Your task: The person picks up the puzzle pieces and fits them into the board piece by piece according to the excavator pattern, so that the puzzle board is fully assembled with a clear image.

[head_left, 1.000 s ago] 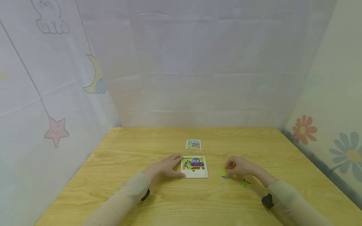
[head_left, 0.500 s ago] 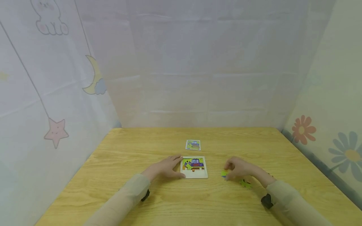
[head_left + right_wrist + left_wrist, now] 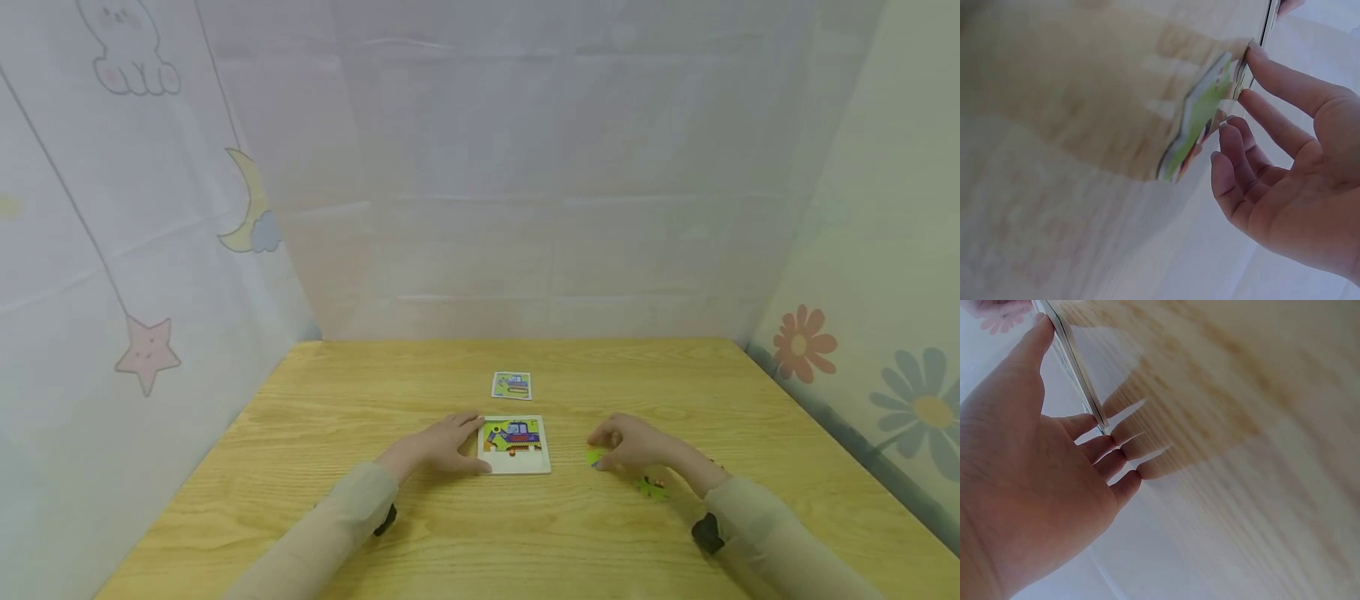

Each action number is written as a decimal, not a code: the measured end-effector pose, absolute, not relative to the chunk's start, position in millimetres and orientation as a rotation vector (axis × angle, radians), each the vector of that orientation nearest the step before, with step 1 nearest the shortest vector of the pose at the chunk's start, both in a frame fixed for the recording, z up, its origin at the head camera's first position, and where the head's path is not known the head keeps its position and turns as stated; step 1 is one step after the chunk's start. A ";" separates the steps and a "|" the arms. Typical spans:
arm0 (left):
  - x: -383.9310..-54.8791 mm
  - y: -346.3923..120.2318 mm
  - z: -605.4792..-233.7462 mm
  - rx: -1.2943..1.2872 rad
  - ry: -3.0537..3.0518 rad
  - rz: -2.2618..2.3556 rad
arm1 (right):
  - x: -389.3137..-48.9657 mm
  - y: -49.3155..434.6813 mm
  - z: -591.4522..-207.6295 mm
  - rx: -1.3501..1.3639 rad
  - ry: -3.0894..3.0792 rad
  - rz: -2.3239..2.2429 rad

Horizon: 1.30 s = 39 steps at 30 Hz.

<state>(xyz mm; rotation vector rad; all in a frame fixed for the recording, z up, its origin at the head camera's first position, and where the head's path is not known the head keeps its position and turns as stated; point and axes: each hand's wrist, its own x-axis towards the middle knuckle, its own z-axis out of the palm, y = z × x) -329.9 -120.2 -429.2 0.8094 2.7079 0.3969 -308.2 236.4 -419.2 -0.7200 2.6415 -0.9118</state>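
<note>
A white square puzzle tray [image 3: 517, 464] lies flat on the table, its upper part filled with pieces picturing a blue and purple excavator. My left hand [image 3: 444, 444] rests at the tray's left side, index finger by the far corner and thumb by the near one. In the left wrist view, the tray's edge [image 3: 1079, 365] touches the thumb and index fingertips. To the right of the tray, my right hand [image 3: 634, 442] pinches a green puzzle piece [image 3: 593, 456] between thumb and index finger. Below that hand lies another green piece [image 3: 652, 489], seen closer as a puzzle piece [image 3: 1202, 111] in the right wrist view.
A small picture card [image 3: 512, 385] with a similar excavator lies beyond the tray. Something small and dark shows just behind the right wrist. The wooden table [image 3: 360, 375] meets pale printed cloth walls at its back and sides.
The piece in my right hand has turned a little in the fingers, showing less of its blue edge. My left hand and the tray stay in place.
</note>
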 end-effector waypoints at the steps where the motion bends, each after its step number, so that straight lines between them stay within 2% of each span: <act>1: -329.9 -120.6 -429.7 0.809 2.708 0.397 | -308.4 235.9 -419.5 -0.715 2.641 -0.917; 9: -329.6 -123.2 -433.4 0.801 2.709 0.407 | -312.3 234.1 -421.1 -0.795 2.614 -0.886; 39: -327.8 -119.7 -429.0 0.797 2.709 0.387 | -317.5 235.1 -412.6 -0.740 2.583 -1.103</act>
